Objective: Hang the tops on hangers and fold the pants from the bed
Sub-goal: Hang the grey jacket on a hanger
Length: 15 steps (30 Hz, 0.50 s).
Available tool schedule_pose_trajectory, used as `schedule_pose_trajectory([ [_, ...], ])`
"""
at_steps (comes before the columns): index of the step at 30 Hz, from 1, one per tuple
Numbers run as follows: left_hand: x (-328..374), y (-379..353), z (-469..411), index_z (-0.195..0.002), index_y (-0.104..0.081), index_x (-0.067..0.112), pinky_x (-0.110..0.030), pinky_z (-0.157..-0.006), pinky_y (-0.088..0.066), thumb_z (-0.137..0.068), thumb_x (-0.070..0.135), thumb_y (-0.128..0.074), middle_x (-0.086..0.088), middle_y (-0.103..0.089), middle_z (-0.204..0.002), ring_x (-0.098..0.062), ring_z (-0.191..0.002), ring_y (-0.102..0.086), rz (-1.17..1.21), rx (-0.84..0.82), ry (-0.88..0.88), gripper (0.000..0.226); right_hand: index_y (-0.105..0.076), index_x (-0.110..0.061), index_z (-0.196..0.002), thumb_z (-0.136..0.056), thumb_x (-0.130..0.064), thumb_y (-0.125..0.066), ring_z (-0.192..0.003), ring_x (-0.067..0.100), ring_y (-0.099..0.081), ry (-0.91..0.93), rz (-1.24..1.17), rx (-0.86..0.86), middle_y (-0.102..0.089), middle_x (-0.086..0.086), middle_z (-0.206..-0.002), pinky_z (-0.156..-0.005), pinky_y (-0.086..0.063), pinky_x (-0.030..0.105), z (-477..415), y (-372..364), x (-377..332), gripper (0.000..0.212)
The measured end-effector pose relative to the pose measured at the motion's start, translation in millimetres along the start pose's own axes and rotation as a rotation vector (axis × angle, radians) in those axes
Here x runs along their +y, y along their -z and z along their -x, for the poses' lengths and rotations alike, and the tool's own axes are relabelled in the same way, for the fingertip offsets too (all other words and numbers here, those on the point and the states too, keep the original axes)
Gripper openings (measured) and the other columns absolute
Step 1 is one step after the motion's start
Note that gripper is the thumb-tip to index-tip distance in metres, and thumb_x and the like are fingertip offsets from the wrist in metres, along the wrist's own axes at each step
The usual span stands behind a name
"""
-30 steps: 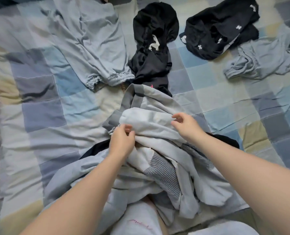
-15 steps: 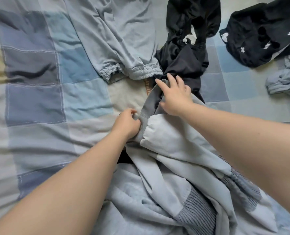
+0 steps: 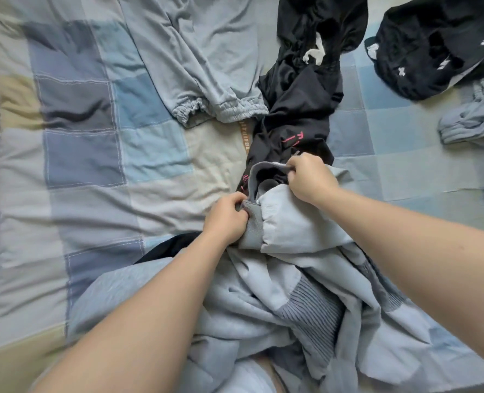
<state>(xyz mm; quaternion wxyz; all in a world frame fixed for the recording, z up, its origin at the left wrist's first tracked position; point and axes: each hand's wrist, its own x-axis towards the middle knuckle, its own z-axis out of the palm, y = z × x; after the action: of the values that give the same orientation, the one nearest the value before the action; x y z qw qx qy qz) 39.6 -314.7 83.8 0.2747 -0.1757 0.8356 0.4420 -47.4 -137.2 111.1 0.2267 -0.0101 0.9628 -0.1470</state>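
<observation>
A light grey sweatshirt (image 3: 297, 231) with darker ribbed trim lies bunched at the near edge of the bed. My left hand (image 3: 226, 219) grips its ribbed hem on the left. My right hand (image 3: 310, 177) grips the same ribbed band further up, holding the opening spread. Beyond it lie black pants (image 3: 300, 100) with pink lettering and a white drawstring. Light grey jogger pants (image 3: 195, 66) with elastic cuffs stretch up to the left.
The bed (image 3: 79, 154) has a blue, grey and cream patchwork cover. A black garment with small white marks (image 3: 439, 43) sits at the top right. A crumpled grey garment (image 3: 476, 123) lies at the right edge. More grey fabric (image 3: 116, 293) is piled near me.
My right hand has gone from lying flat on the sweatshirt's band to gripping it. The left hand keeps its hold on the hem. The view has shifted closer over the bed.
</observation>
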Motion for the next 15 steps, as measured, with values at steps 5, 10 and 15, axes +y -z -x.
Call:
schedule_pose_trajectory([
  [5, 41.5, -9.2, 58.4, -0.101, -0.068, 0.034, -0.03, -0.091, -0.047, -0.091, 0.013, -0.054, 0.005, -0.069, -0.118, -0.021, -0.113, -0.061, -0.005, 0.049, 0.006, 0.027, -0.07, -0.009, -0.105, -0.097, -0.011, -0.048, -0.102, 0.038, -0.056, 0.054, -0.115, 0.07, -0.059, 0.015, -0.102, -0.08, -0.044, 0.039, 73.6, 46.7, 22.9, 0.023],
  [10, 99.1, -24.5, 119.8, -0.088, -0.061, 0.033, -0.033, -0.085, -0.049, -0.095, 0.022, -0.061, 0.007, -0.065, -0.094, -0.02, -0.099, -0.064, -0.026, 0.07, 0.016, 0.013, -0.072, -0.012, -0.111, -0.096, -0.007, -0.052, -0.104, 0.034, -0.057, 0.154, -0.247, 0.134, -0.062, 0.012, -0.105, -0.089, -0.044, 0.038, 147.6, 116.9, 55.4, 0.026],
  [15, 171.5, -48.5, 190.6, -0.132, -0.05, 0.022, -0.03, -0.078, -0.047, -0.089, 0.037, -0.07, 0.005, -0.058, -0.118, -0.014, -0.1, -0.057, -0.082, 0.084, -0.05, 0.05, -0.072, -0.012, -0.117, -0.098, -0.009, -0.053, -0.104, 0.031, -0.06, 0.296, -0.258, 0.171, -0.06, 0.011, -0.107, -0.092, -0.046, 0.042, 227.0, 185.3, 94.4, 0.026],
])
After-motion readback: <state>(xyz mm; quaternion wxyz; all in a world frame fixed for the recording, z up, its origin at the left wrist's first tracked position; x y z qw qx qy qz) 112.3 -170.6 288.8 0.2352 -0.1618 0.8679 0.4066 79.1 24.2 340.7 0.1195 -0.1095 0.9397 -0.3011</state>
